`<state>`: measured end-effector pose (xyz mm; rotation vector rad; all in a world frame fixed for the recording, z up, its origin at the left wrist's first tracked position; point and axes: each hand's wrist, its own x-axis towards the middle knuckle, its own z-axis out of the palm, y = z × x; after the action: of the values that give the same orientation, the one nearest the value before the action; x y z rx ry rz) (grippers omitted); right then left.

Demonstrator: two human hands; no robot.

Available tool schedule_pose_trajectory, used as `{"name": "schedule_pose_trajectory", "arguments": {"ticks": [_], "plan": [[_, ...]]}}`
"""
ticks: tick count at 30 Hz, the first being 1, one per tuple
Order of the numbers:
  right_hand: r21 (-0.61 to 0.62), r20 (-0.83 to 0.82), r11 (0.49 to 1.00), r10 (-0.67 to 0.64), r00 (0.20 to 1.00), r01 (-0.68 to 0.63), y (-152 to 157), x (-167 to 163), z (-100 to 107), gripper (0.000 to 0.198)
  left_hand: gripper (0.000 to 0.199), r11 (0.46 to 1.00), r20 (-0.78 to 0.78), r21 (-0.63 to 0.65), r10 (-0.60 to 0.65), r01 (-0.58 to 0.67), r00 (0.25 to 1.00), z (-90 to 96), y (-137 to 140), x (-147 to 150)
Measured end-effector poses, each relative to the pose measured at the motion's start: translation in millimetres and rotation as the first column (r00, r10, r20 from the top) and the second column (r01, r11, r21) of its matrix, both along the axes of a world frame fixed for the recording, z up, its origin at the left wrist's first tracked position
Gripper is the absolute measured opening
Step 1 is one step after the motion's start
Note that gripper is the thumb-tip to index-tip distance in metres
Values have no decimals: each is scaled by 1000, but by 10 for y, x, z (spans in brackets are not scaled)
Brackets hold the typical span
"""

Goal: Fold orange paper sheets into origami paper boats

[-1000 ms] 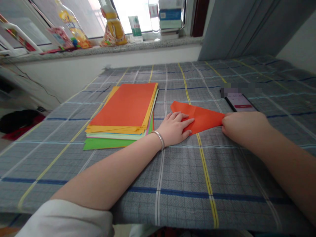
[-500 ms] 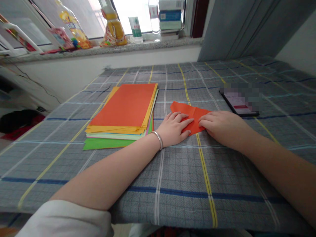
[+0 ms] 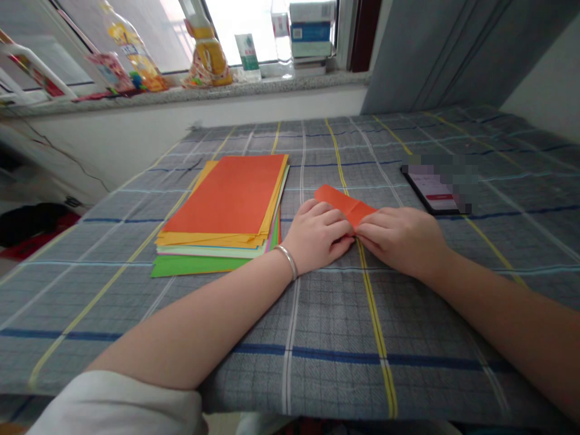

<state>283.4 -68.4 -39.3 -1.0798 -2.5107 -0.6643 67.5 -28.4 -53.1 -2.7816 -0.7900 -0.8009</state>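
Note:
A folded piece of orange paper (image 3: 347, 202) lies on the plaid tablecloth, its near edge covered by my fingers. My left hand (image 3: 319, 232), with a silver bangle at the wrist, has its fingers curled and closed on the paper's near left part. From the other side, my right hand (image 3: 399, 235) pinches the near right edge. The fingertips of both hands almost meet at the paper's near edge. To the left of my left hand rests a stack of coloured paper (image 3: 226, 193) with an orange sheet on top and green at the bottom.
A phone (image 3: 432, 190) lies beyond my right hand. The grey plaid tablecloth (image 3: 330, 338) covers the table. Along the windowsill (image 3: 272, 87) stand bottles, a tube (image 3: 248, 54) and stacked boxes (image 3: 312, 33). A grey curtain (image 3: 435, 54) hangs at the back right.
My left fingers have gone from lying spread on the paper to curled at its near edge. My right hand has shifted left toward them, and less of the orange paper shows.

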Motion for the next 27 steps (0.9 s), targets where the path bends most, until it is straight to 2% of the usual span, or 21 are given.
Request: {"name": "schedule_pose_trajectory", "arguments": {"ticks": [5, 11, 18, 27], "plan": [[50, -78, 998, 26, 997, -22, -5, -62, -28, 22, 25, 990, -10, 110, 88, -86, 996, -5, -53, 22], [-15, -158, 1000, 11, 987, -14, 21, -90, -41, 20, 25, 991, -14, 93, 102, -101, 995, -21, -40, 20], [-28, -70, 999, -48, 996, 46, 42, -101, -46, 18, 21, 992, -29, 84, 93, -91, 995, -48, -26, 36], [-58, -80, 986, -160, 984, 156, 96, 120, 3, 18, 14, 992, 8, 44, 119, -119, 993, -11, -10, -12]]}}
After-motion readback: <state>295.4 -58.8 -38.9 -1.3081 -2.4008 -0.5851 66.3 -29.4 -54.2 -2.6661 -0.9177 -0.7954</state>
